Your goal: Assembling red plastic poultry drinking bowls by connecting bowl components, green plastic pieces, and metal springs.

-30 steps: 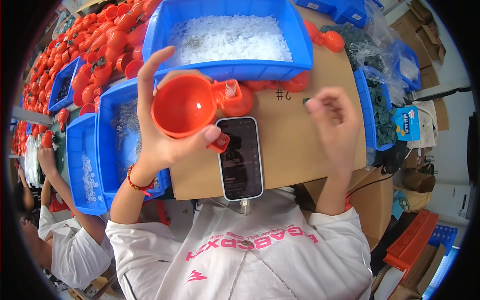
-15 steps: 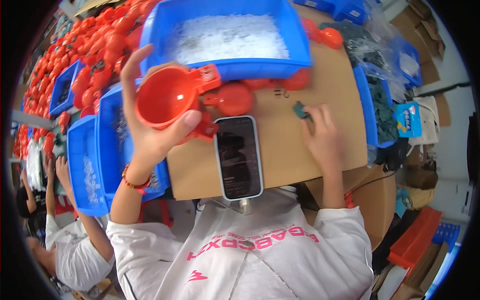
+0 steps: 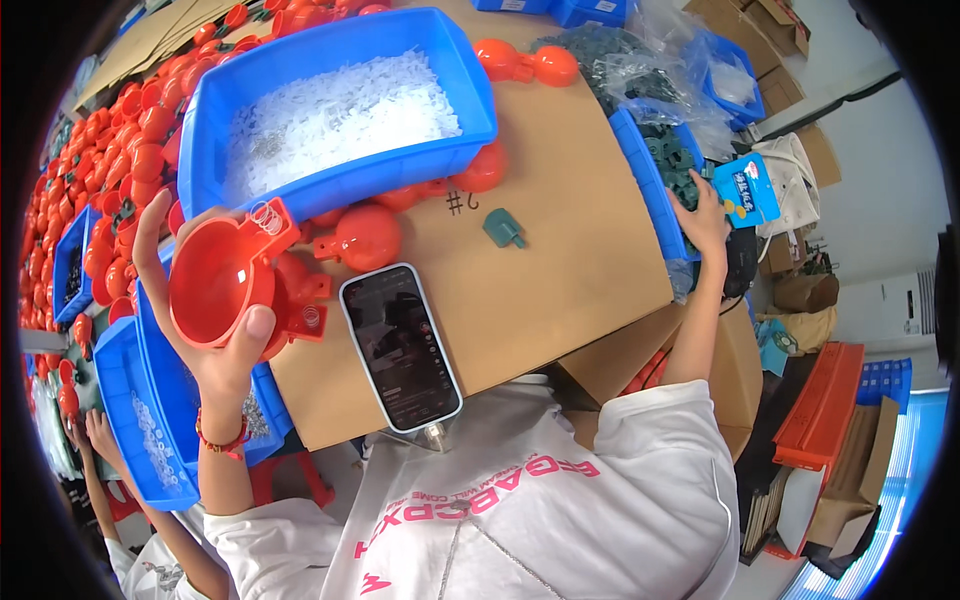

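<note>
My left hand (image 3: 226, 370) is closed round a red plastic cup (image 3: 215, 285), its round hollow turned up. A thin coil spring (image 3: 268, 217) sits on the cup's side tab. Behind it, at least one more red piece with a spring on its tab (image 3: 308, 320) is bunched in the same grip. At the right, my right hand (image 3: 703, 222) reaches with fingers apart over the edge of a blue bin (image 3: 640, 165) of dark green plastic parts (image 3: 668, 150). One dark green part (image 3: 504, 228) lies alone on the cardboard tabletop (image 3: 560, 290).
A phone (image 3: 400, 350) lies at the near edge. A big blue bin (image 3: 350, 170) of small white pieces stands at the back, with red cups (image 3: 365, 238) beside it. Blue bins (image 3: 125, 400) of small parts and heaped red cups (image 3: 130, 130) fill the left, where another person's arms (image 3: 165, 540) show.
My right hand let go of the green part on the cardboard and moved right to the bin of green parts. My left hand still holds the red cups. The whole view has turned rightward.
</note>
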`<action>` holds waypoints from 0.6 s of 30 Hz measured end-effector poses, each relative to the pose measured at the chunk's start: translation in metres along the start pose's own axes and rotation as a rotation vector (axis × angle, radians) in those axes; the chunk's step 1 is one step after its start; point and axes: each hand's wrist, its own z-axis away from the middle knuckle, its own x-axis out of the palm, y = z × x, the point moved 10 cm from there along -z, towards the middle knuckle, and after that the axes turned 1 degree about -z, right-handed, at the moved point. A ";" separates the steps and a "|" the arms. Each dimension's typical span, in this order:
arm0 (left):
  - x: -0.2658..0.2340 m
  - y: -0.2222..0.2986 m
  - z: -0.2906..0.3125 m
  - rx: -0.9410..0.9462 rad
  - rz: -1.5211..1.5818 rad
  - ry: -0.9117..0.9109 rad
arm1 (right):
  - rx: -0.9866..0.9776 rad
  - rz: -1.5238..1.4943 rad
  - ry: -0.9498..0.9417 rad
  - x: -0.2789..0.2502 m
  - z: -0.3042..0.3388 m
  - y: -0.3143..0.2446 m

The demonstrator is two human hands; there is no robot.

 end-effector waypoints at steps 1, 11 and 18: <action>-0.001 0.000 0.001 -0.032 0.013 0.002 | 0.039 0.059 -0.010 0.006 0.000 0.002; -0.002 0.001 0.001 -0.020 -0.001 -0.010 | -0.049 -0.016 -0.008 0.000 -0.007 -0.027; -0.001 0.001 0.001 -0.036 0.025 -0.023 | -0.128 -0.036 0.030 0.019 -0.029 -0.026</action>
